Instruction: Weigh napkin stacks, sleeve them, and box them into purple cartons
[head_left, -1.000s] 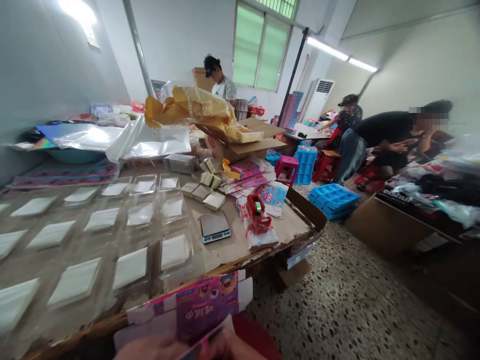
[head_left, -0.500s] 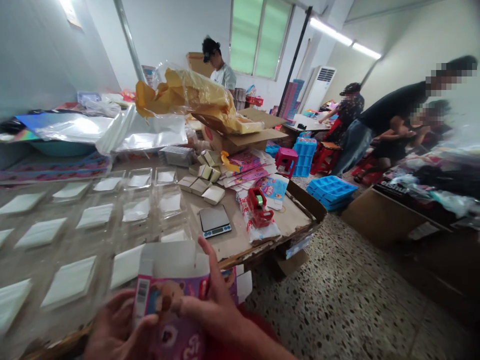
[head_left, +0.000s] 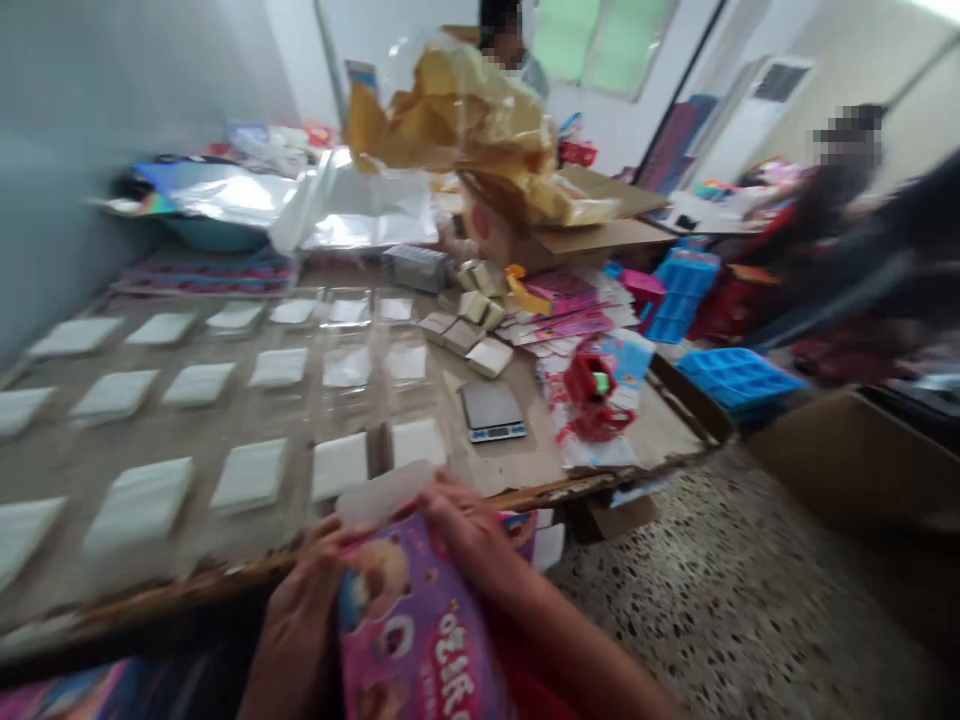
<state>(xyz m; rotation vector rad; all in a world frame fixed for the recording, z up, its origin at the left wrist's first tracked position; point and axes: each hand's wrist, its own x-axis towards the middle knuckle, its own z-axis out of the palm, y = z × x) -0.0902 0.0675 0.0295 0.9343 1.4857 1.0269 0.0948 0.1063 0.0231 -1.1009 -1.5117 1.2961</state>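
A pink and purple printed cardboard box [head_left: 409, 620] is held upright close to my body, a pale flap [head_left: 386, 492] raised at its top. My left hand [head_left: 307, 580] grips its left edge, fingers bent over the top corner. On the upper right side, my right hand [head_left: 469, 525] is closed on the box near the flap. Its fingertips are partly smeared by motion. Behind the right wrist shows another printed box [head_left: 525, 535] with white flaps. Beyond the hands, white folded sheets [head_left: 341, 465] and clear plastic trays [head_left: 347, 375] lie in rows on the table.
A small digital scale [head_left: 493, 410] and a red tape dispenser [head_left: 596, 390] sit to the right. Small pale boxes [head_left: 487, 355] lie behind the scale. A large carton [head_left: 510, 215] with yellow wrapping stands at the back. Blue crates [head_left: 735, 380] are on the floor; co-workers are beyond.
My view has swung left and down. The right hand has moved from the box's front to its top edge, and the left hand has shifted up to the top corner.
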